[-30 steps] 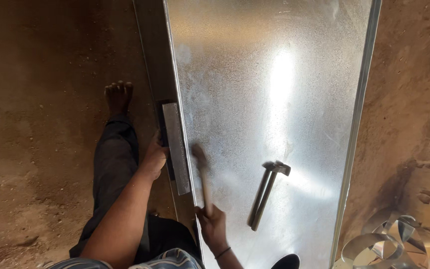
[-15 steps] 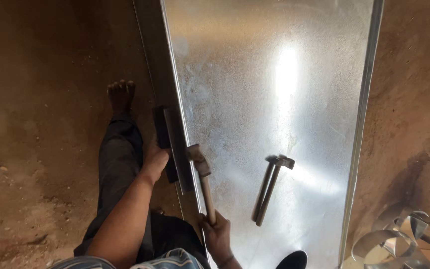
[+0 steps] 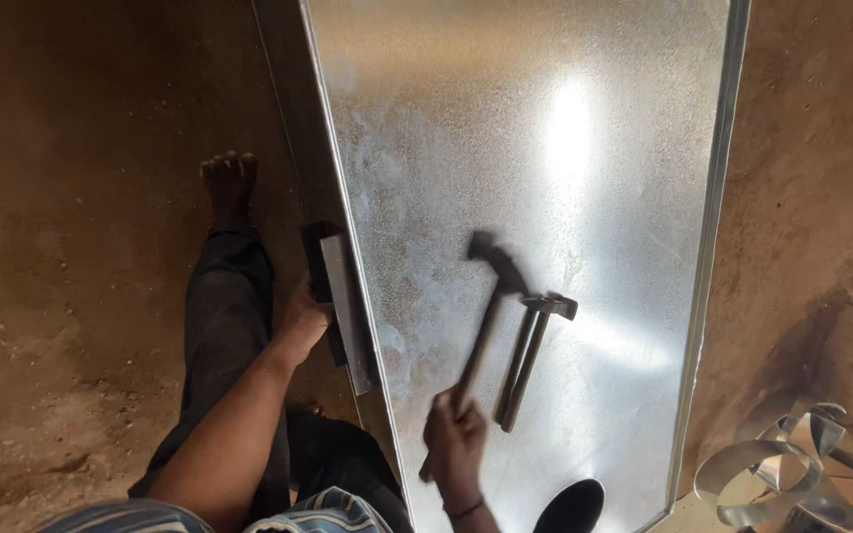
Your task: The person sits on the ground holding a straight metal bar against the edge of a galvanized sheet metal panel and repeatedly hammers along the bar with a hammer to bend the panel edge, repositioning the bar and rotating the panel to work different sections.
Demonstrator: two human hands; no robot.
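Nearest the camera, at 6 o'clock, the right hand [image 3: 454,442] is wrapped closed around the lower end of a hammer [image 3: 481,326] handle. The fingers are curled tight about the wood; a dark band sits on the wrist below. The hammer runs up toward 12 o'clock with a slight lean to 1 o'clock, its dark head blurred and raised over the galvanised metal sheet [image 3: 545,148]. Whether the head touches the sheet cannot be told.

Just beside the hammer, toward 3 o'clock, a second tool [image 3: 530,355] with a slim metal shaft and crosswise head lies flat on the sheet, untouched.

At 9 o'clock from the right hand, the left hand [image 3: 303,318] grips a flat metal bar [image 3: 340,311] and presses it against the sheet's left edge. The fingers are closed behind the bar; only the back of the hand and thumb side show. The bar lies along the edge, pointing to 12 o'clock.

Under the left forearm, a leg in dark trousers [image 3: 234,326] stretches toward 12 o'clock, ending in a bare foot [image 3: 229,183] on the dirt floor [image 3: 71,247].

At 4 o'clock, in the lower right corner, curled strips of shiny metal offcut [image 3: 807,474] lie on the ground, well apart from both hands.

The sheet itself extends to the top of the view, with folded edges along both long sides and a bright glare patch near 1 o'clock.
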